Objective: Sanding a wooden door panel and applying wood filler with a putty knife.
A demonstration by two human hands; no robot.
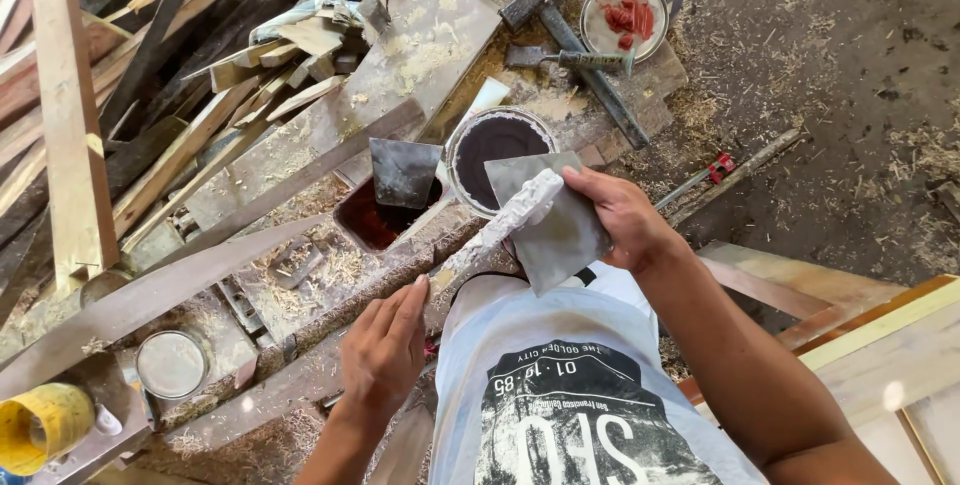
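- Head view, taken left to right: far out to the left of the left hand a yellow can [42, 425] sits at the bench edge, with a round metal lid [171, 365] lying flat between it and that hand.
- Left hand [385, 350]: fingers extended and close together, pressing flat on a long, narrow wooden strip [470, 245]; it steadies the strip and does not grip around it.
- Wooden strip: runs diagonally up from the left hand to the right hand; its upper stretch carries a pale, lumpy coat of filler. It looks stiff and light; the coated stretch is probably soft and easily smeared, so the bare lower stretch under the left hand is the sounder place to hold.
- Just beyond the hands: a second flat metal blade [404, 171] stands in a dark red recess, and beside it is an open tin [496, 157] of dark contents.
- Right hand [622, 217]: closed around one edge of a flat grey metal scraper [556, 225], thumb on top, blade lying against the strip's coated end. The blade looks thin, rigid and smooth, best pinched at its edge.
- Farther beyond the right hand: a hammer [560, 20] and a lid with red pieces [625, 17].
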